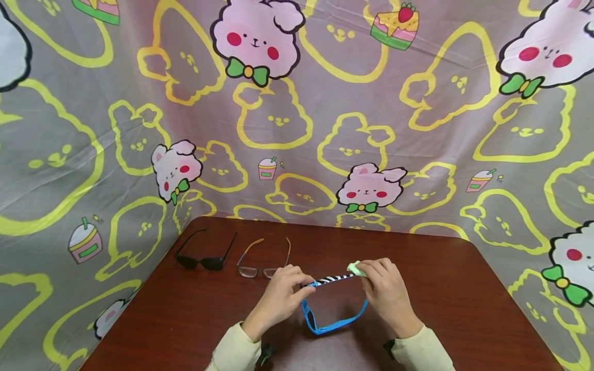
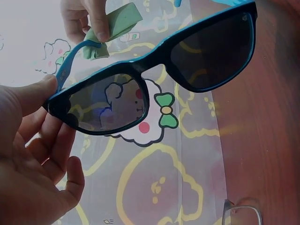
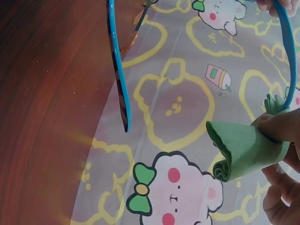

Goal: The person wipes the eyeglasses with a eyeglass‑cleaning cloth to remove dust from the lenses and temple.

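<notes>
Blue-and-black sunglasses (image 1: pixel 336 325) are held up over the table between both hands, with dark lenses (image 2: pixel 211 51). My left hand (image 1: pixel 280 293) pinches them at one front corner, by the hinge, with thumb and fingers. From that corner a temple with black-and-white stripes (image 1: pixel 335 279) stretches across to my right hand (image 1: pixel 387 293). Folded round the tip of this temple is a light green cloth (image 3: pixel 243 145), which my right thumb and fingers pinch. The other temple (image 3: pixel 117 61) sticks out free, unfolded.
Black sunglasses (image 1: pixel 211 264) lie with temples spread at the table's back left. Beside them, close to my left hand, are clear-lens glasses (image 1: pixel 248 271) with tan temple tips. Patterned fabric (image 1: pixel 297 108) hangs behind and at the sides of the brown table (image 1: pixel 153 309).
</notes>
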Available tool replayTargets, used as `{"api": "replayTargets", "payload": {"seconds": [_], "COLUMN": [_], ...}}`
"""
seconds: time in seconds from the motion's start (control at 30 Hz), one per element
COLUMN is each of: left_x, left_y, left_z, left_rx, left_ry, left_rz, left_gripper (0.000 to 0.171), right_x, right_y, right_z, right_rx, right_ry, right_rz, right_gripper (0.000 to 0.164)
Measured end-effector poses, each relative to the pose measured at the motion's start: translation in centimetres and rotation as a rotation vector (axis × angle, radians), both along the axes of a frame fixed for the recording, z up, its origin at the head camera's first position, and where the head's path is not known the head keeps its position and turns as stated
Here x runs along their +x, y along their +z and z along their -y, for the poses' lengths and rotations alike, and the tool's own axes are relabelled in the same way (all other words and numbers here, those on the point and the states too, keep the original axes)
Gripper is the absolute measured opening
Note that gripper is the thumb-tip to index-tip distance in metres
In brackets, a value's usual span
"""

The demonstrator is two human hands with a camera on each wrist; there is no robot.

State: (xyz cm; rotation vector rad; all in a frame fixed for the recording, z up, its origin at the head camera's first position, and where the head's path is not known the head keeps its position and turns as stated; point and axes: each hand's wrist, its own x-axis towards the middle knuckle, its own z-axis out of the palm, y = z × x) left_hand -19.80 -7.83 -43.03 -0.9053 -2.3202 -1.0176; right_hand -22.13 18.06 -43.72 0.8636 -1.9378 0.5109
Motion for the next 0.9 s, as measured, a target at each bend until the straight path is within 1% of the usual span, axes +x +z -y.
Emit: {"api": "replayTargets", "payload": {"seconds": [0.13, 0.2, 0.27, 0.3, 0.4, 0.5, 0.57, 0.7, 0.8, 0.87, 0.9], "left_x": [0.1, 0.2, 0.3, 0.4, 0.6, 0.9, 1.1, 1.6, 2.0, 2.4, 2.6], "left_y": [0.0, -0.1, -0.2, -0.2, -0.3, -0.4, -0.6, -1.1, -1.6, -1.9, -2.0], "left_z": [0.0, 0.0, 0.2, 0.3, 1.0, 1.8, 2.5, 4.1, 5.4, 6.3, 6.8], "left_rx": [0.001, 0.006, 0.018, 0.025, 0.055, 0.070, 0.075, 0.088, 0.109, 0.117, 0.123], "left_ry": [0.003, 0.014, 0.040, 0.059, 0.134, 0.210, 0.249, 0.301, 0.343, 0.385, 0.404], "left_rz": [0.011, 0.016, 0.026, 0.032, 0.043, 0.048, 0.047, 0.049, 0.087, 0.109, 0.132], "left_gripper": [0.007, 0.007, 0.007, 0.007, 0.008, 0.009, 0.010, 0.011, 0.011, 0.011, 0.011], "right_x": [0.0, 0.0, 0.0, 0.0, 0.2, 0.4, 0.5, 0.9, 1.1, 1.2, 1.3], "right_y": [0.0, -0.1, 0.0, 0.1, 0.4, 0.6, 0.5, -0.1, -1.0, -1.5, -1.8], "right_z": [-0.2, -0.5, -0.9, -1.1, -1.9, -2.6, -3.2, -4.3, -5.2, -5.8, -6.1], "right_rx": [0.011, 0.016, 0.010, 0.006, -0.014, -0.030, -0.035, -0.047, -0.048, -0.051, -0.052], "right_ry": [-0.002, -0.017, -0.037, -0.050, -0.086, -0.124, -0.151, -0.214, -0.270, -0.303, -0.319], "right_rz": [0.014, 0.035, 0.061, 0.076, 0.111, 0.126, 0.136, 0.218, 0.292, 0.334, 0.353], "right_gripper": [0.027, 0.019, 0.013, 0.015, 0.030, 0.034, 0.036, 0.034, 0.029, 0.025, 0.023]}}
